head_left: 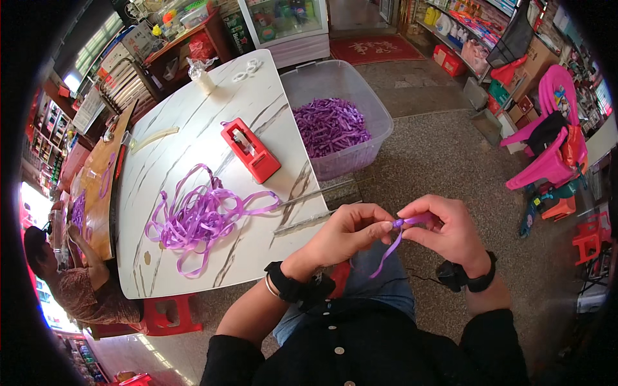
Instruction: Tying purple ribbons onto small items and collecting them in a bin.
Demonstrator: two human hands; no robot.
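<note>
Over my lap, both hands work at a short purple ribbon (387, 255) with a small knot in it. My left hand (355, 233) pinches the ribbon at the knot between thumb and forefinger. Just right of it, my right hand (444, 231) is closed on the ribbon's other part, and a loose tail hangs below. To the left, a tangled heap of purple ribbon (196, 219) lies on the marble-patterned table (219, 145). Behind that heap stands a red tape dispenser (252, 153).
A clear plastic bin (380, 122) beside the table holds many purple ribbon pieces (329, 125). Metal strips (309, 222) lie at the table's near edge. White rings (248, 69) and a wrapped spool (202, 78) sit at its far end. Another person (77, 276) sits at the left. Pink chairs (557, 128) stand right.
</note>
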